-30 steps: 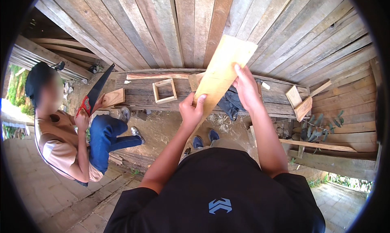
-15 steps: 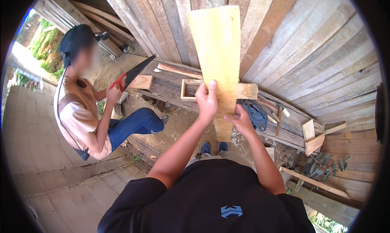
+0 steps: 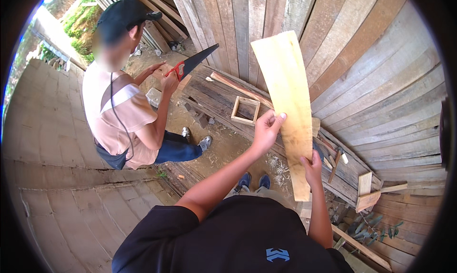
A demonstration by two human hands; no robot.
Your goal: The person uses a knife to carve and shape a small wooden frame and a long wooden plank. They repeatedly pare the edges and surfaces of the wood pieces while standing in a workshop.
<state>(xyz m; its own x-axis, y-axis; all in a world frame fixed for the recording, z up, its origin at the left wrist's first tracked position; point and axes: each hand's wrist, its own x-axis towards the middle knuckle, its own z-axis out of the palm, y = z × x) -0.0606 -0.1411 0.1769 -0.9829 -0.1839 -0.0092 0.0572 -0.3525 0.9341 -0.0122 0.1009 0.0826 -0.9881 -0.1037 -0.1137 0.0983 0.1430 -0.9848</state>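
A long pale wooden board (image 3: 288,82) is held up in front of me, its broad end toward the plank wall and its narrower end near my body. My left hand (image 3: 268,130) grips its left edge, the thumb lying on the face and the fingers behind. Lower down, my right hand (image 3: 312,168) pinches the right edge, with its fingers partly hidden by the board. Beyond my left hand, a small square wooden frame (image 3: 257,112) rests on a low weathered bench (image 3: 209,90).
At the left a co-worker (image 3: 124,106) in a cap holds a red-handled handsaw (image 3: 195,63) beside a piece of wood. A plank wall (image 3: 376,59) rises behind the bench. Wooden offcuts (image 3: 366,199) sit at the bench's right end, near a leafy plant (image 3: 371,228).
The board has moved right and nearer to me, and tilted. My right hand has shifted to its right edge. The co-worker has leaned forward, and the saw appears farther right.
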